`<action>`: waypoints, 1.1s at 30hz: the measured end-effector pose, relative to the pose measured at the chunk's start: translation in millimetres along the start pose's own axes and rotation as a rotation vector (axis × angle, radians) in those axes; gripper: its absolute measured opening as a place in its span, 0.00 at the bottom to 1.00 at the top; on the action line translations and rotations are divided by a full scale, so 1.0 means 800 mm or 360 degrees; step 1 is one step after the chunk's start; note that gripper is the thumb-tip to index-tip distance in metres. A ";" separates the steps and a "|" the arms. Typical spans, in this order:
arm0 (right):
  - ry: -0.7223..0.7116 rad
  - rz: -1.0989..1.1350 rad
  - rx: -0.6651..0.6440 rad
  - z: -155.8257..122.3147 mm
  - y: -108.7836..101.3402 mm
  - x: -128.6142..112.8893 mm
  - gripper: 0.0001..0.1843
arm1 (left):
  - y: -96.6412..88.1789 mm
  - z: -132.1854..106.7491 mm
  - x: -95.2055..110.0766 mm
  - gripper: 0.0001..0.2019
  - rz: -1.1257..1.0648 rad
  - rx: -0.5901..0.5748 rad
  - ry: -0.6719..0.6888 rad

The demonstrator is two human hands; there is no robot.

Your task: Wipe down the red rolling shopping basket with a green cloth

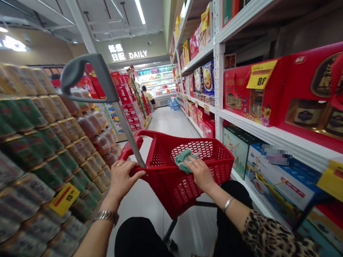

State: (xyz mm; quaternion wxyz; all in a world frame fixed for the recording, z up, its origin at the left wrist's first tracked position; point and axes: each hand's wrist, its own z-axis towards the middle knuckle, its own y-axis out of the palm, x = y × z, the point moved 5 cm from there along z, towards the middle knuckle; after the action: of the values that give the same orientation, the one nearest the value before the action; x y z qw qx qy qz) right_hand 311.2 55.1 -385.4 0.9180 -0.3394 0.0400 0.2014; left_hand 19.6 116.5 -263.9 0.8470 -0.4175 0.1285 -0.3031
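A red plastic shopping cart (pixel 165 182) with perforated sides stands right before my knees. My left hand (pixel 124 177) grips the cart's near left rim, beside the base of a grey metal pole (pixel 130 134) that rises to a grey loop handle (pixel 114 86). With my right hand (pixel 200 171) I hold a green cloth (pixel 184 159) against the top rim of the basket's near side. Part of the cloth hangs over the rim, and my right fingertips are partly hidden in it.
Shelves (pixel 220 113) with red gift boxes (pixel 329 89) line the right side, close to my right arm. Stacked drink packs (pixel 41 141) rise at left. The tiled aisle floor (pixel 163 119) runs ahead to lit coolers (pixel 158 79), with a person (pixel 148 96) far off.
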 end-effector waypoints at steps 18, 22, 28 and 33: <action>0.0719 -0.0306 0.0062 -0.051 -0.029 0.147 0.32 | -0.013 -0.009 0.000 0.18 0.0105 0.0056 -0.0091; 0.0526 -0.0106 0.0131 -0.040 0.013 0.063 0.33 | -0.013 -0.011 0.005 0.18 0.0159 0.0051 -0.0126; 0.0186 0.0254 0.0180 0.001 0.057 -0.095 0.35 | -0.013 -0.012 0.010 0.19 0.0202 0.0060 -0.0082; -0.0069 0.0384 0.0149 0.034 0.071 -0.187 0.32 | -0.014 -0.014 0.005 0.21 0.0229 0.0069 -0.0061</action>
State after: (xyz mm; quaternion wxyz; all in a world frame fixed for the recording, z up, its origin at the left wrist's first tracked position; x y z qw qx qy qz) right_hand 149.9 60.5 -368.1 0.9025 -0.2846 0.0702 0.3156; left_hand 13.1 101.7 -261.5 0.8776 -0.3946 0.1353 -0.2362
